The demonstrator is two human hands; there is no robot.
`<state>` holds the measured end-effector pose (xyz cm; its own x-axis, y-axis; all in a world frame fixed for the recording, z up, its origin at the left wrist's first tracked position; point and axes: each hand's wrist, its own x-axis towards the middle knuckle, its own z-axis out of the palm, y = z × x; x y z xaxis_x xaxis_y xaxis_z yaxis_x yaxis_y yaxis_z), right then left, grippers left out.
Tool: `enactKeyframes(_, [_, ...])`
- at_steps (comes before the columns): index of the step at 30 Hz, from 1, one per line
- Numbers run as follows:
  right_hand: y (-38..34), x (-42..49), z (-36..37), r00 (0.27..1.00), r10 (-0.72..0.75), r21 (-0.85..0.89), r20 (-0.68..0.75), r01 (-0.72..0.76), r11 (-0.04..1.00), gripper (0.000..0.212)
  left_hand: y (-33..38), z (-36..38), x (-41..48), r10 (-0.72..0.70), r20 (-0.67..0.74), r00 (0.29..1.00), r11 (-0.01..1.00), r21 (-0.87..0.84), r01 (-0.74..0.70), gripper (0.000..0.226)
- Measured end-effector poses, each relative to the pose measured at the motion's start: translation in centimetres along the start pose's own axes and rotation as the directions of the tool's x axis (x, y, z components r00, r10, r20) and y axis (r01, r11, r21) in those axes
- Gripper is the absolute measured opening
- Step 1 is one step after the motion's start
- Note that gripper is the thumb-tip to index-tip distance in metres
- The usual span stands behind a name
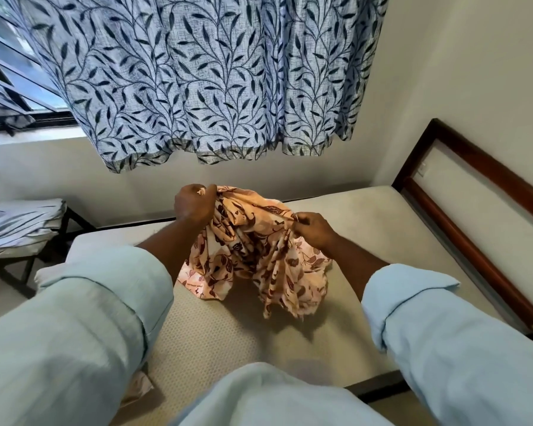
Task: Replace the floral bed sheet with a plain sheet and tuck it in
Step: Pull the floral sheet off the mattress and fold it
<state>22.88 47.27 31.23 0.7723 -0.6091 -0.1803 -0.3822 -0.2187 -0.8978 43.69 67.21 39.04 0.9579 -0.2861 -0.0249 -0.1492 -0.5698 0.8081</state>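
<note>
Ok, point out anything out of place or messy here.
The floral sheet is bunched in a crumpled heap, gripped by the left hand and right hand over the bare mattress. Nothing looks torn or spilled.

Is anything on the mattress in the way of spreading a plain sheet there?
Only the bunched peach floral bed sheet, gripped by the left hand and right hand, its lower folds on the middle of the bare cream mattress. Nothing else shows on the part in view.
</note>
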Motion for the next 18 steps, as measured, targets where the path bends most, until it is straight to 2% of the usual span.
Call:
enactKeyframes(7, [-0.1, 0.1, -0.7, 0.988, 0.045, 0.243, -0.146, -0.008, 0.970, 0.015, 0.1, -0.1, 0.0, -0.005, -0.008, 1.000, 0.997, -0.081, 0.004, 0.057])
enactKeyframes(14, [-0.1, 0.9, -0.9, 0.958, 0.049, 0.165, -0.282, -0.002, 0.986, 0.025, -0.2, 0.3, 0.0, -0.003, 0.018, 1.000, 0.995, -0.097, 0.005, 0.066])
enactKeyframes(18, [-0.2, 1.1, -1.3, 0.950, 0.015, 0.102, -0.313, 0.017, 0.995, 0.020, -0.2, 0.5, 0.0, -0.002, 0.038, 0.999, 0.996, -0.089, 0.005, 0.073])
